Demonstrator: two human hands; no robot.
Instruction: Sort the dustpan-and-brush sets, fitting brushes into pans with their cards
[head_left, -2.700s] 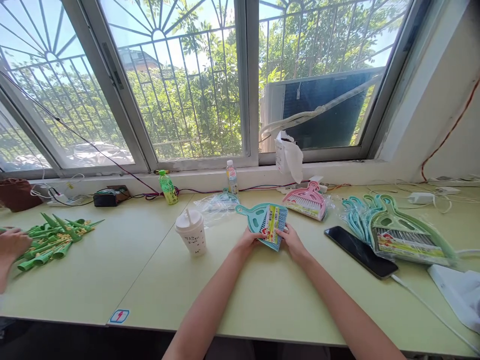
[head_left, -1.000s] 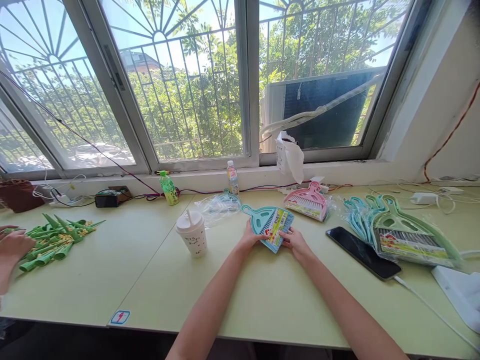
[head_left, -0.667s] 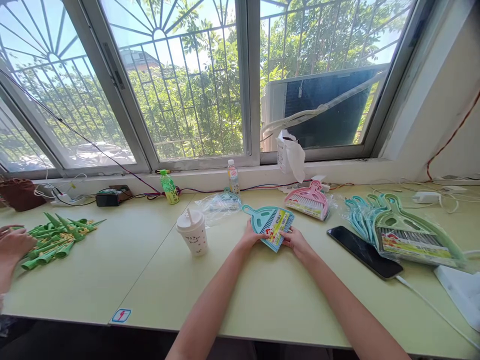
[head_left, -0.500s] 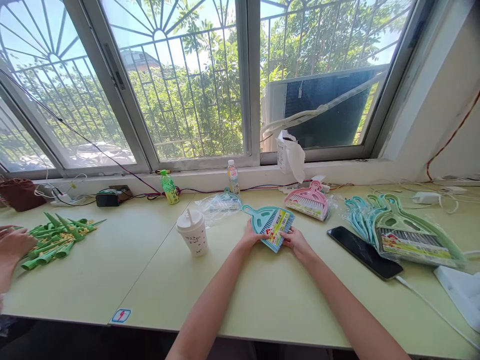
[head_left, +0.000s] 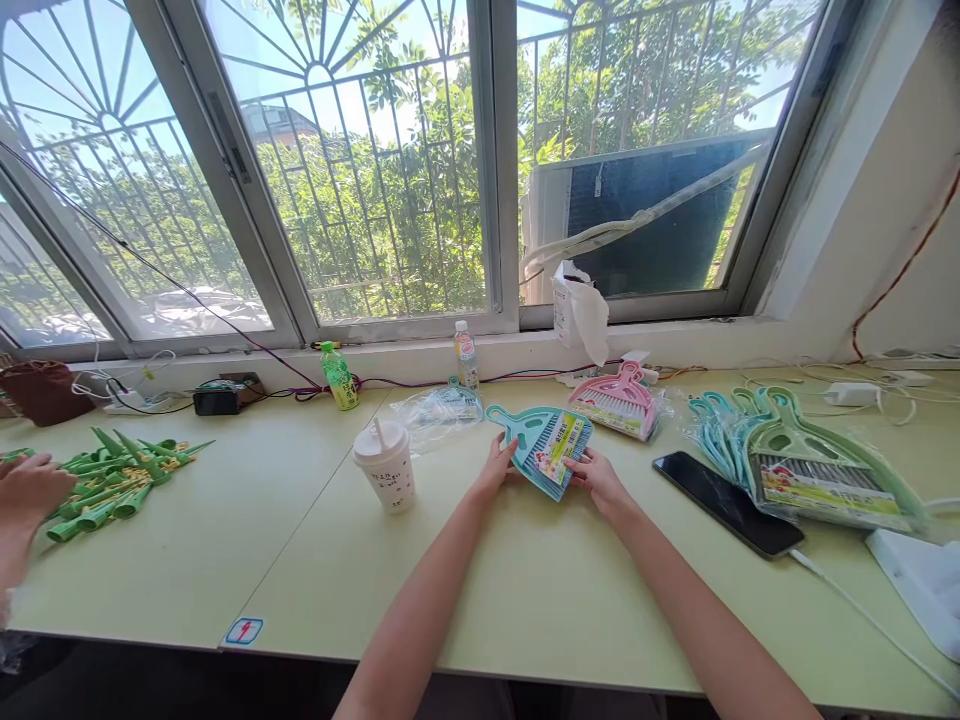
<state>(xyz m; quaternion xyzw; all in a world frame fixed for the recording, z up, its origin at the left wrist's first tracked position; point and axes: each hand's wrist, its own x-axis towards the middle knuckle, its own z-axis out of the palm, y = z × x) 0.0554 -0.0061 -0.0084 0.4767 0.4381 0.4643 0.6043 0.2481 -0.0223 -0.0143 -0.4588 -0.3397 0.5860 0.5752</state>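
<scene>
Between my two hands is a turquoise mini dustpan and brush set (head_left: 536, 440) with a yellow and red label, its handle pointing up and left. My left hand (head_left: 498, 468) grips its left edge, thumb on the front. On the lower right side, my right hand (head_left: 598, 478) pinches the dustpan near the label. Behind it lies a pink dustpan and brush set (head_left: 616, 402) in clear wrap. To the right are several blue dustpan sets (head_left: 718, 437) in plastic and a green dustpan set (head_left: 821, 465). A bagged light blue set (head_left: 448, 403) lies behind on the left.
A lidded cup with a straw (head_left: 385, 468) stands left of my hands. A black phone (head_left: 726, 503) on a cable lies right. Two bottles (head_left: 339, 377) and a tissue pack (head_left: 580, 315) are by the window. Far left, another person's hand (head_left: 31, 492) touches green pointed plastic parts (head_left: 124, 475).
The dustpan set has tilted and shifted slightly right between my hands. My left thumb has moved from its lower front toward the upper left edge. My right hand keeps its hold.
</scene>
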